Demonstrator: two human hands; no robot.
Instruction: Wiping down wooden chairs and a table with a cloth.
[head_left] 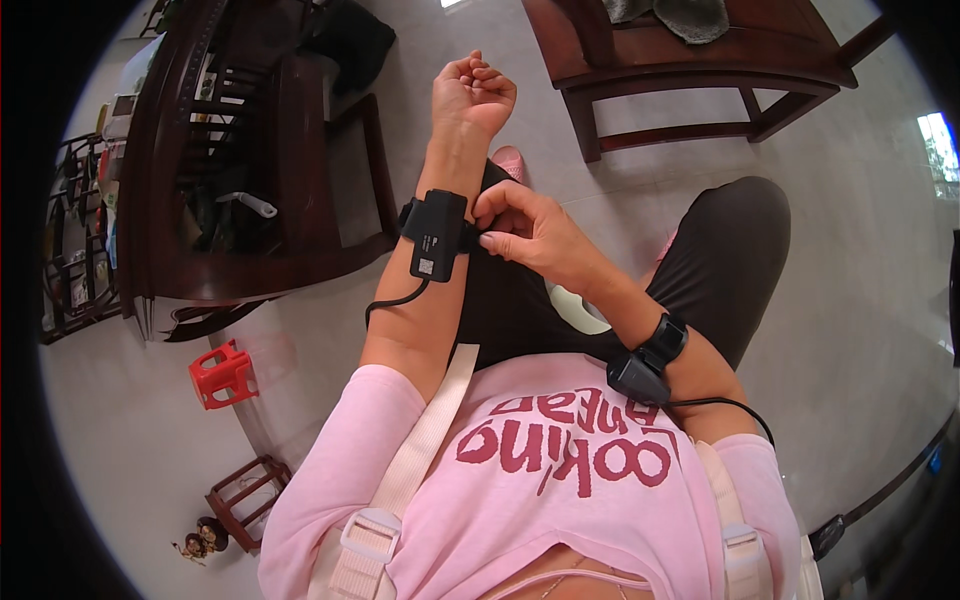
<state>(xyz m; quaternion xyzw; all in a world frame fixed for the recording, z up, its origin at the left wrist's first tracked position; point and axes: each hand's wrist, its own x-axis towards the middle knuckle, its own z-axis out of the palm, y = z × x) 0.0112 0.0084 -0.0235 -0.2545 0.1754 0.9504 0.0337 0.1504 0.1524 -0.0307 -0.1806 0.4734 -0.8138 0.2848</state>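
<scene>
My left forearm is stretched out ahead, palm side up. A black box-shaped device is strapped round it, with a black cable running from its near end. My left hand is loosely closed, fingers curled in, and nothing shows in it. Thumb and forefinger of my right hand pinch the black strap at the right side of that device. On my right forearm sits a second black device on its own band, its cable trailing off to the right.
Dark wooden furniture stands at the left, with a white-handled object on it. A wooden chair with grey cushions is at the far right. A red plastic stool and a small wooden stool stand at the left.
</scene>
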